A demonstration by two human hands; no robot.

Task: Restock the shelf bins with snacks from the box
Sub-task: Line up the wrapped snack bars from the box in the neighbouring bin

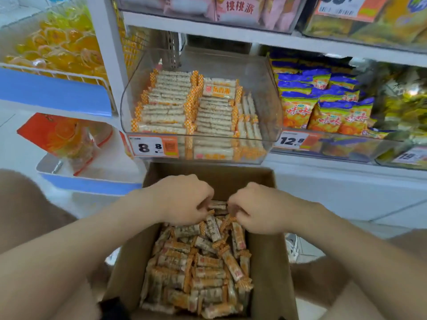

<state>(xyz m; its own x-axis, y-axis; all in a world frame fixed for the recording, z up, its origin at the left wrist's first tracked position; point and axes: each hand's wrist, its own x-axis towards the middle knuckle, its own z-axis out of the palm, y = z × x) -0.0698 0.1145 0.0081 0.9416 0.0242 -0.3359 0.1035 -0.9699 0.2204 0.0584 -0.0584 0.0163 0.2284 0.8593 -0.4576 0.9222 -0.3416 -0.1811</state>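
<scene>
Among snacks, left hand, right hand

Left hand, right hand close together, fingers curled pinching, forearms outstretched.

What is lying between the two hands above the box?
In the head view, a few wrapped snack bars bridge the gap between the left hand and right hand, both gripping them.
</scene>
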